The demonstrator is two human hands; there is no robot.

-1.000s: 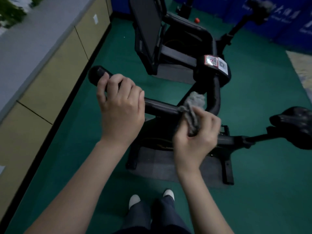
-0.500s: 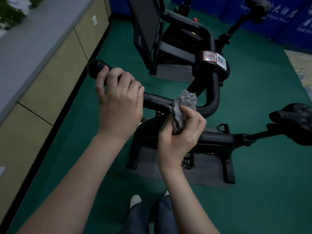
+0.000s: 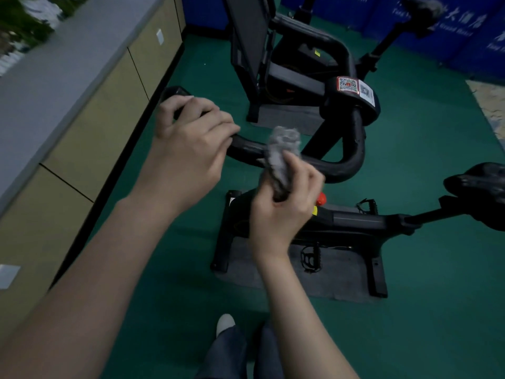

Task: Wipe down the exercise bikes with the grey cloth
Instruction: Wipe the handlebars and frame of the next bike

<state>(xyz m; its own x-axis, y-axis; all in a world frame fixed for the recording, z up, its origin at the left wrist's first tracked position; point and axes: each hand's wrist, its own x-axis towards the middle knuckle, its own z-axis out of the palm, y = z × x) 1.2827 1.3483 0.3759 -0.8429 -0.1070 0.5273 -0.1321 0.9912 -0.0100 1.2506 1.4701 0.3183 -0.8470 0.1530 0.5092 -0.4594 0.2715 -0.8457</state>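
A black exercise bike stands in front of me, its curved handlebar [image 3: 352, 157] running from the left grip round to the stem. My left hand [image 3: 188, 149] is closed over the handlebar's left grip. My right hand [image 3: 284, 203] is shut on the crumpled grey cloth [image 3: 281, 157], which presses against the middle of the handlebar. The bike's saddle [image 3: 481, 187] sits at the right edge and its base frame [image 3: 377, 272] rests on a grey mat.
A second black bike [image 3: 295, 67] stands just behind the first. Beige cabinets with a grey top [image 3: 90, 99] line the left side. Blue panels [image 3: 451, 31] close off the back. The floor is green carpet [image 3: 437, 310], and my legs and white shoe [image 3: 225, 322] are below.
My right hand has slid the cloth leftward along the handlebar, from near the bend toward my left hand. My left hand keeps its hold on the grip.
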